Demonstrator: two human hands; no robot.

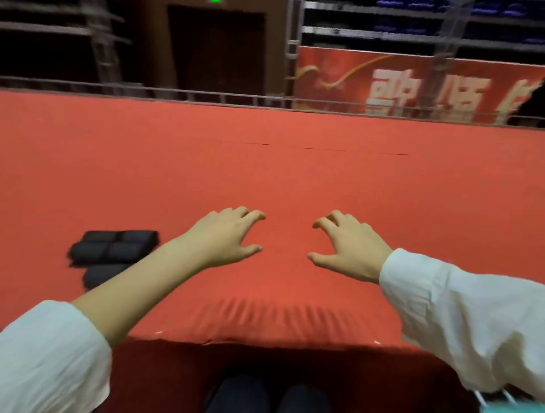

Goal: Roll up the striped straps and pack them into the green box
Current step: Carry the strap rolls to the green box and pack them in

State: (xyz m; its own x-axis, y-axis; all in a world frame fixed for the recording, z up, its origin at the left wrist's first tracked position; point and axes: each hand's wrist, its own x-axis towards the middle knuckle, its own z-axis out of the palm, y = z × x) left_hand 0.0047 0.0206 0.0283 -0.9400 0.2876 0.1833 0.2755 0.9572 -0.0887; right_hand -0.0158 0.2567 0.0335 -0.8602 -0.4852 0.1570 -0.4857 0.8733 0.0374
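Red carpet (pixel 265 165) covers a wide raised surface, with a thin seam (pixel 324 149) across it and ripples (pixel 265 312) at the near edge. Metal rail (pixel 206 95) along the far edge. Behind it: dark doorway (pixel 215 50) with a green light (pixel 216 1) above, steel truss (pixel 292 50), red banner (pixel 413 85) with white characters. Blue seats (pixel 413 4) top right. The back of the room is dim and the carpet well lit.
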